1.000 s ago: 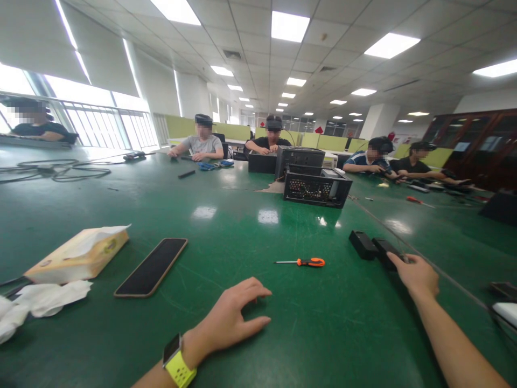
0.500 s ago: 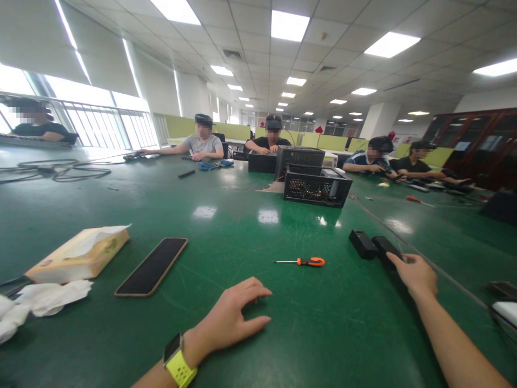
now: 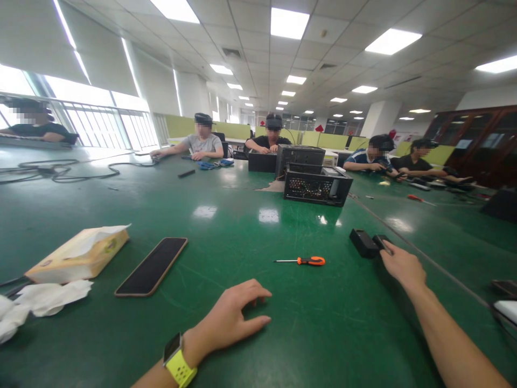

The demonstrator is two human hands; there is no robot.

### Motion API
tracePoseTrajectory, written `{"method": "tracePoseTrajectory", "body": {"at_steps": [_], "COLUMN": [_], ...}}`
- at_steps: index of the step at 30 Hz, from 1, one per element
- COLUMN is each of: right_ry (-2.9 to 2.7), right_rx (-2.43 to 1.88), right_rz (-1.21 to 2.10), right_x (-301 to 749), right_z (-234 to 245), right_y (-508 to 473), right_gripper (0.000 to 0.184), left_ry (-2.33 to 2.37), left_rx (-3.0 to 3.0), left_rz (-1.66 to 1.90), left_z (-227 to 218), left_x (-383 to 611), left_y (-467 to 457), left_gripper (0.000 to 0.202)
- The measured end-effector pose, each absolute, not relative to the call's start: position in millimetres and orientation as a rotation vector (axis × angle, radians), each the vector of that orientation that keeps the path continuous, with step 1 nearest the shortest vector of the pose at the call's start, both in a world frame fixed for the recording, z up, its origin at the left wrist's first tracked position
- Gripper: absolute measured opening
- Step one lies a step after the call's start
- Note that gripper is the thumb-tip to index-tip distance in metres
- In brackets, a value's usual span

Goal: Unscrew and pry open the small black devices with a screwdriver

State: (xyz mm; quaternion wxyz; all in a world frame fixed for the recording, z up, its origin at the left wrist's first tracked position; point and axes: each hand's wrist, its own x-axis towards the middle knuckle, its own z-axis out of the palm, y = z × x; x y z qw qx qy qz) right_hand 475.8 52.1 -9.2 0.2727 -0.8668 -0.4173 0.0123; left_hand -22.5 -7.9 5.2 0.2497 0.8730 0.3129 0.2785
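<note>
My left hand [image 3: 236, 315] rests on the green table with thumb and fingers apart, nothing between them. A yellow-green watch strap circles that wrist. My right hand [image 3: 404, 268] is over the right one of two small black boxes, its fingers pinched; a small greyish thing seems to show at the fingertips, too small to name. That right box [image 3: 381, 238] is mostly covered by the hand. Just to its left lies the other black box [image 3: 363, 243], with a recess in its top. Between my hands lies a screwdriver [image 3: 311, 261] with an orange and black handle, its shaft pointing left.
A phone [image 3: 152, 268], a tissue pack [image 3: 81, 253] and crumpled tissues [image 3: 54, 296] lie at the left. Farther back stands an open black computer case [image 3: 317, 186]. Several people sit around the table. Another screwdriver [image 3: 420, 199] lies at the far right.
My right hand has shifted left and slightly up, now covering more of the right black box. My left hand stays still. At the far left, a co-worker's hand has pulled back to the right.
</note>
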Motion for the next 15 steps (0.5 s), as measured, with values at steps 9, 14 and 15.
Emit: {"method": "tracePoseTrajectory", "body": {"at_steps": [9, 14, 15], "right_ry": [-1.178, -1.172, -1.168], "right_rx": [-2.481, -2.477, -2.476], "right_rz": [0.063, 0.056, 0.057], "right_x": [475.7, 478.5, 478.9], "right_z": [-9.8, -12.6, -13.1], "right_y": [52.3, 52.3, 52.1], "right_gripper": [0.058, 0.059, 0.059], "left_ry": [0.868, 0.858, 0.861], "left_rx": [2.38, 2.39, 2.389], "left_rz": [0.751, 0.744, 0.741], "left_z": [5.7, 5.0, 5.0], "left_x": [-22.1, -22.4, -22.5], "left_y": [-8.3, -8.3, -8.4], "left_gripper": [0.03, 0.029, 0.029]}}
